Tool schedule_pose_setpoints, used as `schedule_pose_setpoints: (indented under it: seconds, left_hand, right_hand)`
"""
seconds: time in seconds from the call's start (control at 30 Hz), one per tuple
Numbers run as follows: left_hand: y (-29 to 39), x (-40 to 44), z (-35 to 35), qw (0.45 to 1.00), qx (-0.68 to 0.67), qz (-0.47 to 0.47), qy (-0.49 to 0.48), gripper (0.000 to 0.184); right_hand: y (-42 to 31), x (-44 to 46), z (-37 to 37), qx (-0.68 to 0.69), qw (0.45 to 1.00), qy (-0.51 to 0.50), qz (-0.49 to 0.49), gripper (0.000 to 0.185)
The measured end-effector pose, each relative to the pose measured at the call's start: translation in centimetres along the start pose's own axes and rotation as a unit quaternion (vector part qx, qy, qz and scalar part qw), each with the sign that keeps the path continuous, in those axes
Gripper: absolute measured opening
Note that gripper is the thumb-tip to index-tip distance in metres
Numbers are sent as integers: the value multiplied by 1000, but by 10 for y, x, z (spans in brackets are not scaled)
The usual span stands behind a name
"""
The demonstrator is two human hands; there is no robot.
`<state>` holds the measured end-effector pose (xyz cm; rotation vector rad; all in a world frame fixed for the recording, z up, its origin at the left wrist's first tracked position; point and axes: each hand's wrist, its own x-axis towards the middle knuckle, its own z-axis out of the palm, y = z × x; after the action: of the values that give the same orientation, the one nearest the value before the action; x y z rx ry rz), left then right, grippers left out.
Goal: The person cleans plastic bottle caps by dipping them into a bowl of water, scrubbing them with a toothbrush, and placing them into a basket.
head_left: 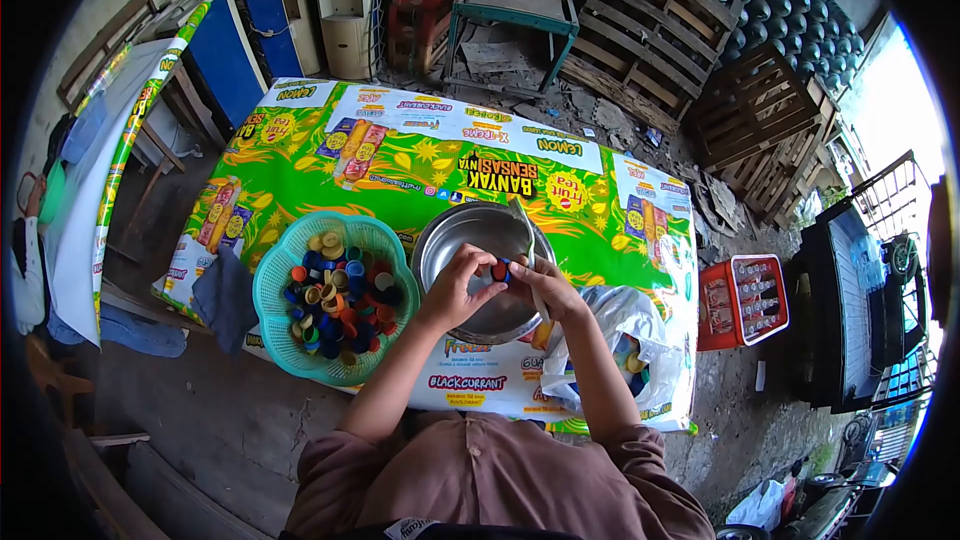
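Observation:
Over a steel bowl [432,240], my left hand [458,288] pinches a dark blue bottle cap [500,271] between thumb and fingers. My right hand [552,290] meets it from the other side, its fingertips at the cap. A long thin knife-like tool [527,230] passes through my right hand, one end over the bowl's far rim. Left of the bowl stands a turquoise plastic basket [272,265] filled with many coloured bottle caps [345,300]. A clear plastic bag [590,325] with more caps lies beside my right forearm.
A printed green and yellow sheet [400,185] covers the table. A red crate [742,302] with bottles stands on the floor at right. Wooden pallets [650,30], a small table [515,0] and stacked gas cylinders [775,0] are at the back. A grey cloth [226,300] hangs at the left edge.

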<state>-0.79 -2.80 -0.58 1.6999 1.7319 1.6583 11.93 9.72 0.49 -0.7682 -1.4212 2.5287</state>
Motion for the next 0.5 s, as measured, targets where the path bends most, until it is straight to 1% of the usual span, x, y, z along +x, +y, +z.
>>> schedule_pose_setpoints:
  seconds: [0.07,0.2,0.27,0.3,0.37,0.5]
  left_hand:
    - [6,-2,2,999,-6,-17,36,25]
    - [4,-5,4,999,6,-34,24,32]
    - [7,-7,7,998,-1,-44,34,30]
    - [9,-7,7,998,-8,-53,43,29]
    - [9,-8,7,997,-13,-69,43,27]
    - [10,-10,7,994,-32,-97,45,25]
  right_hand:
    - [-2,-1,2,17,1000,3,-3,23]
    - [2,1,-3,21,1000,-5,-1,22]
    - [5,2,-5,-5,999,-11,-31,22]
    - [3,1,-3,-5,999,-12,-31,22]
    - [-1,-3,2,-53,996,-27,-72,24]
    - [0,0,2,-85,990,-30,-105,26]
